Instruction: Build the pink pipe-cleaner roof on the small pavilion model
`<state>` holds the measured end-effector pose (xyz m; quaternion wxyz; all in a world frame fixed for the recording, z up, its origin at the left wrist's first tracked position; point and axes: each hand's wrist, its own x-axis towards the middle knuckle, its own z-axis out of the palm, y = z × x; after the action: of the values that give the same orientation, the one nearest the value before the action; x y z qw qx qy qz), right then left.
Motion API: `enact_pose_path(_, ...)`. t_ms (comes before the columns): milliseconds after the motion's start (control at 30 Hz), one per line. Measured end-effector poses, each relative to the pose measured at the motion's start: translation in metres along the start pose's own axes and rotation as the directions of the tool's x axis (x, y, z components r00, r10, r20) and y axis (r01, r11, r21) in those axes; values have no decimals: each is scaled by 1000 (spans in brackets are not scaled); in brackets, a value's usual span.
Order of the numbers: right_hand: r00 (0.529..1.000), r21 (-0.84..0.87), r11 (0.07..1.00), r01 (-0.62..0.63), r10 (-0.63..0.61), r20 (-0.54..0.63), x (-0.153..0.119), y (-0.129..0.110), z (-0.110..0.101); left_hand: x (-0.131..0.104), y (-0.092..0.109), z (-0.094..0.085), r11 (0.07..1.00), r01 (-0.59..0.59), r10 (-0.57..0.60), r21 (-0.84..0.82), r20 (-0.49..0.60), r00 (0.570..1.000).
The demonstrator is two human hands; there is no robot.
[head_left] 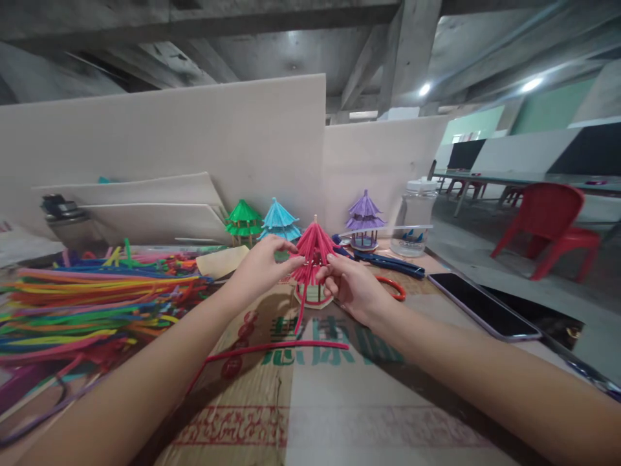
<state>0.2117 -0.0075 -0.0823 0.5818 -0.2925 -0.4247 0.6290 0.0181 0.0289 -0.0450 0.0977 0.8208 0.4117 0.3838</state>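
Observation:
A small red pavilion (316, 243) with a two-tier roof of red strips stands upright on the cardboard (242, 421), between my hands. My left hand (272, 259) is at the left side of its upper roof, with thumb and index finger curved towards it. On the other side my right hand (352, 285) has its thumb and fingers drawn together at the roof's right edge. A red pipe cleaner (301, 307) hangs down in front of the pavilion; which fingers touch it is hard to tell. Another red pipe cleaner (286, 345) lies nearer on the cardboard.
Many coloured pipe cleaners (111, 298) lie at left. Behind stand green (243, 220), blue (279, 220) and purple (365, 220) pavilions and a clear jar (414, 220). Blue-handled pliers (392, 263), orange scissors handles (392, 288) and a phone (480, 305) lie at right.

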Motion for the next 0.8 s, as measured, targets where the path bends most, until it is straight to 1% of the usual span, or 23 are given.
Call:
enact_pose_path(67,1000,4,1000,-9,8,22,-2,0,0,-1,-3,10,998,-33,30,-47,-68,997)
enact_pose_path(100,999,2,1000,-15,15,37,-3,1,0,-1,-4,13,996,-47,41,-80,-80,996)
enact_pose_path(167,997,-10,1000,-26,26,68,-5,2,1,-2,-5,17,987,-69,61,-143,-65,996)
enact_pose_path(233,995,-28,999,-29,31,95,-6,3,2,-3,-3,17,980,-78,72,-181,-38,997)
enact_pose_path(400,991,-68,997,-22,31,130,-7,7,1,-5,3,14,984,-72,67,-161,-34,997)
enact_pose_path(533,989,-80,997,-25,36,141,-7,7,1,-6,3,16,985,-50,43,-168,-49,998)
enact_pose_path(667,989,-74,997,-12,23,148,-9,6,4,-8,3,17,993,-32,24,-118,-66,998)
enact_pose_path(800,989,-82,997,-7,19,147,-12,6,7,-9,6,15,995,-29,23,-96,-64,998)
